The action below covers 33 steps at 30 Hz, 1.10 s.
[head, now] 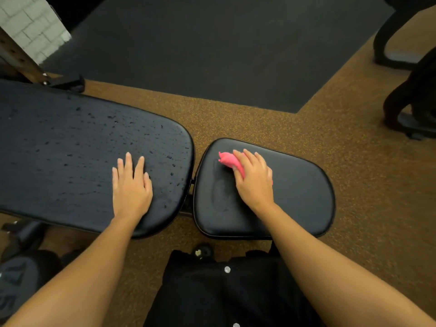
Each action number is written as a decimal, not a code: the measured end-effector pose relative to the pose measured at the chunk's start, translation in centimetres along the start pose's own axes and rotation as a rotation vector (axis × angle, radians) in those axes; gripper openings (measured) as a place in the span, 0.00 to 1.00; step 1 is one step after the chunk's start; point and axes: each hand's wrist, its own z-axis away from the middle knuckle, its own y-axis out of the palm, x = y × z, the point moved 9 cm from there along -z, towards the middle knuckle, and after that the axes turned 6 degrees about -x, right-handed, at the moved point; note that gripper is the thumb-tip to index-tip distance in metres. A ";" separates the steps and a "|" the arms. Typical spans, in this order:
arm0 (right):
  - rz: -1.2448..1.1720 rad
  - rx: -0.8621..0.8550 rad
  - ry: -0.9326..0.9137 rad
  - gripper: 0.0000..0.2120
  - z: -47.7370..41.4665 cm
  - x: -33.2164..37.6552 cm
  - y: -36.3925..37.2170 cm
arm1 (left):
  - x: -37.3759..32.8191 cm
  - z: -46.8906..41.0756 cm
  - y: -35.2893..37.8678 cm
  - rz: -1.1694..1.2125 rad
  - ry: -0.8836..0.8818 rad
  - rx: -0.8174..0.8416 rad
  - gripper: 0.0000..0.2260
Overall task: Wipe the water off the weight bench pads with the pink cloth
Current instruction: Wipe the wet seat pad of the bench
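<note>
**At the seat pad: wiping under way**

Right hand grips the pink cloth, pressing it down; left hand lies flat on the long pad at nine o'clock, beaded with droplets. Next, likely: cloth crosses over.

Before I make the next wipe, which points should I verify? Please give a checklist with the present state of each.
1. Right hand grips the pink cloth: ok.
2. Pink cloth lies on the seat pad: ok.
3. Seat pad dry: not ok, a smear shows beside the cloth.
4. Long pad dry: not ok, water drops cover it.
5. Left hand rests flat on the long pad: ok.
6. Cloth dry enough to absorb: cannot tell.
</note>
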 end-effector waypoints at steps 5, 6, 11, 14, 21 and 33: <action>0.134 0.083 0.087 0.20 -1.6 -0.1 3.4 | 0.1 0.2 0.3 -0.032 0.013 -0.014 0.21; 0.132 0.094 0.108 0.20 -2.1 0.3 3.8 | 0.1 0.3 0.3 -0.039 0.014 -0.017 0.21; 0.127 0.163 0.020 0.21 -2.5 2.8 5.0 | 0.0 0.3 0.4 -0.057 0.025 -0.012 0.21; 0.132 0.222 -0.159 0.21 0.2 4.3 5.3 | 0.1 0.4 0.3 -0.051 0.025 -0.017 0.21; 0.124 0.233 -0.333 0.20 5.9 2.2 3.1 | 0.1 0.5 0.3 -0.054 0.035 -0.024 0.21; 0.148 0.138 -0.037 0.21 -3.5 2.1 5.3 | 0.0 0.5 0.2 -0.037 0.056 -0.048 0.21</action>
